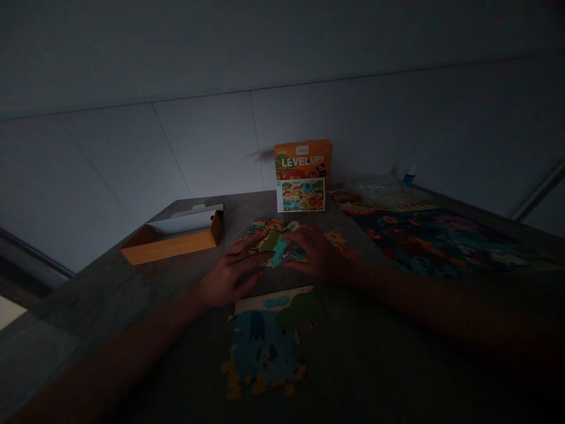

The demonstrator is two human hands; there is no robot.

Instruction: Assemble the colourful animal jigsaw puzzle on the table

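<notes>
I see both hands meeting over a small heap of loose puzzle pieces (282,244) in the middle of the grey bench (397,365). The left hand (232,274) lies flat with its fingers stretched forward, the tips touching the near left edge of the heap; its grip looks released, not closed around any piece. The right hand (314,250) rests on the right side of the heap with fingers curved down over the pieces, but the light is too weak, so I cannot tell if this grip is grasping a piece or only pressing on it. Just in front of the hands, nearer to me, lies a partly joined puzzle (269,344) with a blue animal on it. To the left stands an open orange box tray (174,238), and behind the heap an orange box lid (302,175) stands upright against the wall. On the right, a large finished puzzle (441,241) covers the bench.
</notes>
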